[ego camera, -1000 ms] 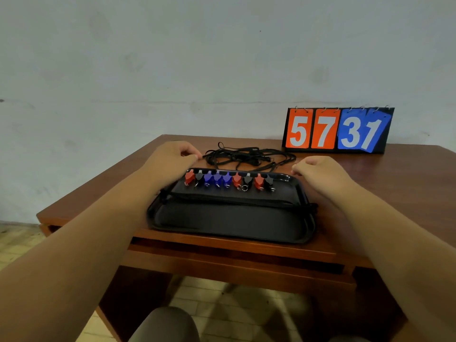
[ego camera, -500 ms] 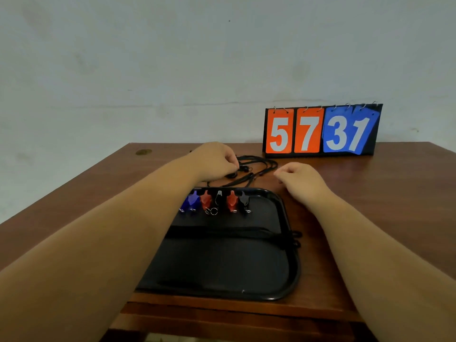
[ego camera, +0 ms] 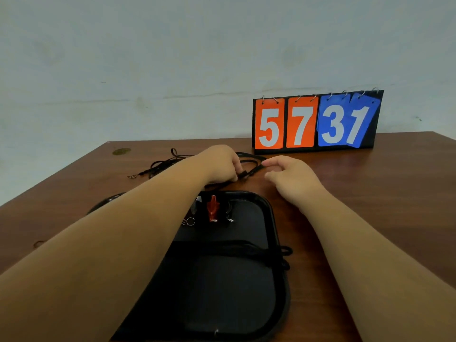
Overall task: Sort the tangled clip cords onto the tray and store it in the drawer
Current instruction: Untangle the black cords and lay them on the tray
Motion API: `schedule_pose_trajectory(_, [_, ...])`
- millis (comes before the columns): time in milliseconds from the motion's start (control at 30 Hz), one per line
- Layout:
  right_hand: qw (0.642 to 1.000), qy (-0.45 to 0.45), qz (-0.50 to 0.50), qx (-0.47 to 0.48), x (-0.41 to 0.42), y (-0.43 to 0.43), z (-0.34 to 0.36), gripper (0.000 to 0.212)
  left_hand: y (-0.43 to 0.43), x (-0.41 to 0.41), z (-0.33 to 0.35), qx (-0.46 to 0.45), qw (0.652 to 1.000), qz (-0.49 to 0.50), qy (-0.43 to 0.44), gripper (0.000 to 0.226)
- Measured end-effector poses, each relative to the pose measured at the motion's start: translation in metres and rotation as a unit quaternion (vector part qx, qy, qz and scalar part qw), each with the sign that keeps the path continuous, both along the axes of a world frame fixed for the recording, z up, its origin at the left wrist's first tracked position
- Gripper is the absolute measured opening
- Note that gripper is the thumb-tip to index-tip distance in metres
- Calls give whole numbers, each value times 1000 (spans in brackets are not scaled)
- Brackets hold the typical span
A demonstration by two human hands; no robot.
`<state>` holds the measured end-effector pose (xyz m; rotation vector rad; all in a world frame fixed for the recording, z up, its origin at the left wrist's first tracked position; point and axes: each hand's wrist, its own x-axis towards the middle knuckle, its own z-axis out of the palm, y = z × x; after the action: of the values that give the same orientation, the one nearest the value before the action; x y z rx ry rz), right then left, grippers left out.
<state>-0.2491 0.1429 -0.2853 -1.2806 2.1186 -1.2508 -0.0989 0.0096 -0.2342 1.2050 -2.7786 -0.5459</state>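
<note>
The grip of the left hand (ego camera: 222, 166) is closed: its fingers curl down and pinch a strand of the tangled clip cords (ego camera: 249, 166), which lie on the worktop (ego camera: 370, 193) just beyond the tray (ego camera: 272, 218). The right hand (ego camera: 292, 180) is loosely curled and holds nothing I can make out, with its forefinger just beside the cord loop.

A second ago both hands rested at the tray's far corners. Since then the left has reached over the rim into the pile, and the right has drawn in towards it. This looks like the start of teasing out another cord. A red clip (ego camera: 212, 209) and its neighbours already lie on the tray, so the sorting is partly done and the drawer step is still to come.
</note>
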Motion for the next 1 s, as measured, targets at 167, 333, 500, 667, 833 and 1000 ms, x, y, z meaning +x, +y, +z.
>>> schedule_pose_trajectory(167, [999, 20, 44, -20, 5, 4, -1, 45, 5, 2, 7, -2, 995, -17, 97, 7])
schedule_pose_trajectory(333, [999, 20, 29, -20, 8, 3, -1, 13, 14, 5, 15, -5, 992, -38, 119, 6])
schedule_pose_trajectory(500, [997, -29, -16, -73, 7, 4, 3, 10, 18, 7, 19, -3, 986, -21, 163, 3])
schedule_pose_trajectory(667, [992, -50, -8, -115, 12, 8, 10, 11, 23, 9, 20, 91, 972, -8, 217, 10])
schedule_pose_trajectory(833, [983, -75, -12, -170, 19, 12, 18, 10, 34, 11, 24, 127, 957, 11, 262, 16])
schedule_pose_trajectory(1000, [957, -201, -42, -206, 19, 18, 22, 13, 45, 23, 40, 150, 954, -27, 260, 24])
